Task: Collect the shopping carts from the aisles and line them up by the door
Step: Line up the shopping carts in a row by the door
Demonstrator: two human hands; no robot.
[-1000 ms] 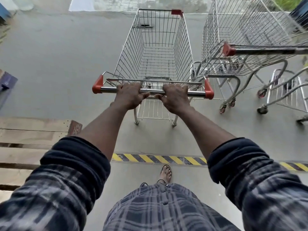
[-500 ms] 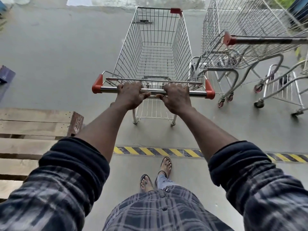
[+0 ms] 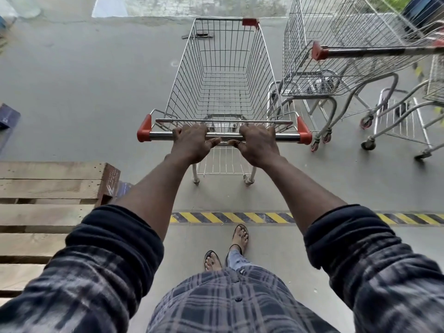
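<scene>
At twelve o'clock, the empty silver wire shopping cart (image 3: pixel 224 92) stands beside parked wire carts (image 3: pixel 310 44) at two o'clock; left hand (image 3: pixel 192 143) and right hand (image 3: pixel 258 145) both curl round its steel handlebar (image 3: pixel 159 135). It looks light, rigid, free-rolling: that bar suits steering.

No wording can be read anywhere in this view. A white stamped mark, a slanted logo with a line of letters, stands on the reddish corner block (image 3: pixel 111 182) of the wooden pallet (image 3: pixel 48 188) at the floor's left edge, near the shopping cart (image 3: pixel 225 136), but it is too blurred to make out. A yellow-and-black hazard stripe (image 3: pixel 230 217) runs across the concrete floor (image 3: pixel 72 80) toward its right edge, and a small pale print on the blue box (image 3: pixel 7 115) at far left is likewise illegible.
</scene>
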